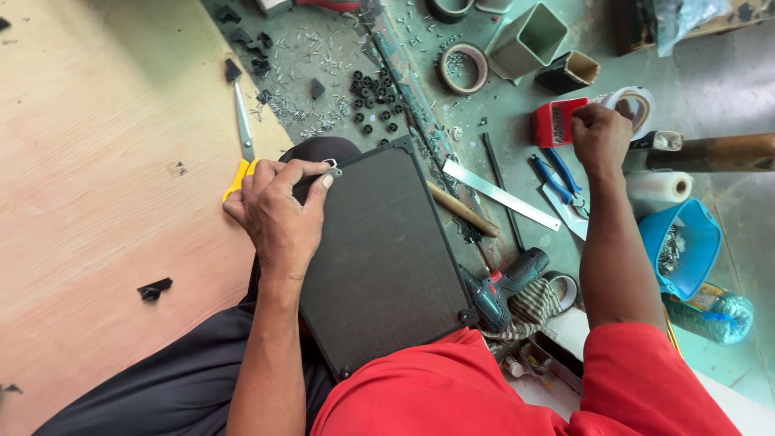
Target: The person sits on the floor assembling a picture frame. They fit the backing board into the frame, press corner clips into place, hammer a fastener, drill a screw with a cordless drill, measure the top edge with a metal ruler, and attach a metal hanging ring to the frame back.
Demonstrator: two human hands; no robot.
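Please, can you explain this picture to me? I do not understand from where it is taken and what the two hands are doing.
The one picture comes from a camera worn on a person's head, looking down at their own lap and the floor. The left hand pinches a small silver metal bracket against the corner of a flat black framed mesh panel lying on the lap. The right hand reaches into a small red plastic box of tiny metal parts. Around lie a dark green cordless drill, a steel ruler, blue-handled pliers and a blue plastic tub.
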